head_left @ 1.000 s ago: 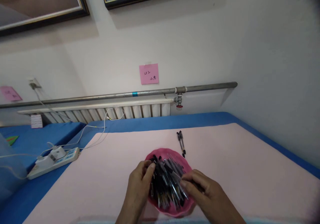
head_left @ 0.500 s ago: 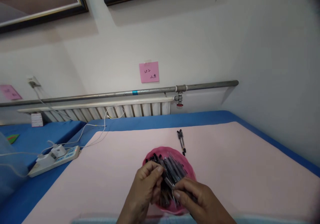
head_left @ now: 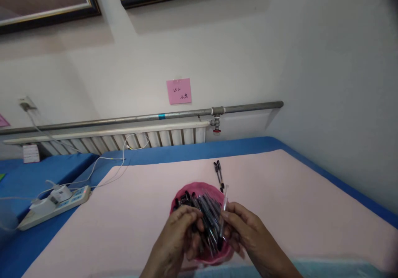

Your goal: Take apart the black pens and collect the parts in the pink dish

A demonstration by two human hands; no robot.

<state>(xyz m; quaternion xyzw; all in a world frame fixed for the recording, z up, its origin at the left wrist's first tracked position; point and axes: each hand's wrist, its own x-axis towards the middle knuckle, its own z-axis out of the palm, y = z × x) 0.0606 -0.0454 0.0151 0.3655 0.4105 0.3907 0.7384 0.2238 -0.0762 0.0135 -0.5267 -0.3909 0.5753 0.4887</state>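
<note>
A pink bowl (head_left: 186,189) heaped with several black-and-clear pens (head_left: 205,211) sits on the pink table mat near me. My left hand (head_left: 178,238) is curled over the bowl's left side, fingers closed among the pens. My right hand (head_left: 248,234) is over the bowl's right side and pinches a clear pen (head_left: 224,205) that points up and away from me. Two more pens (head_left: 218,172) lie side by side on the mat just beyond the bowl.
The pink mat (head_left: 295,195) covers a blue table (head_left: 192,151) set against a white wall with a radiator (head_left: 124,139) and a grey pipe (head_left: 155,116). A white power strip (head_left: 52,201) with plugs and cables lies at the left. A pink note (head_left: 178,90) hangs on the wall.
My right hand has lifted one clear pen out of the heap and now holds it upright. My left hand has moved in over the pens. The camera view has shifted slightly to the right.
</note>
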